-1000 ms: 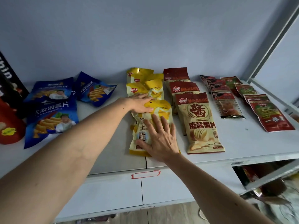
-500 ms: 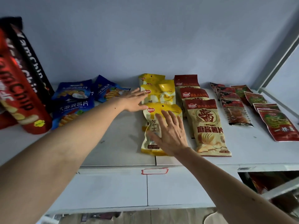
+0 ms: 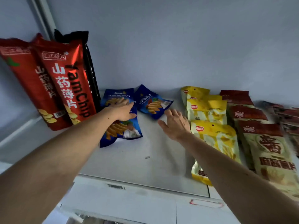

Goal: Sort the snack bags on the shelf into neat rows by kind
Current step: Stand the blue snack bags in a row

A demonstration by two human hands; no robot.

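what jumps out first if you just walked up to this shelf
Two tall glossy red foil yam chip bags lean at the far left of the white shelf. Mid-shelf, the left hand rests on flat blue foil snack bags; the right hand hovers beside a neat row of yellow bags.

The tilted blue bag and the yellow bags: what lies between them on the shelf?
In the head view, only bare shelf lies between the tilted blue bag and the yellow bags; the right hand reaches in over this gap.
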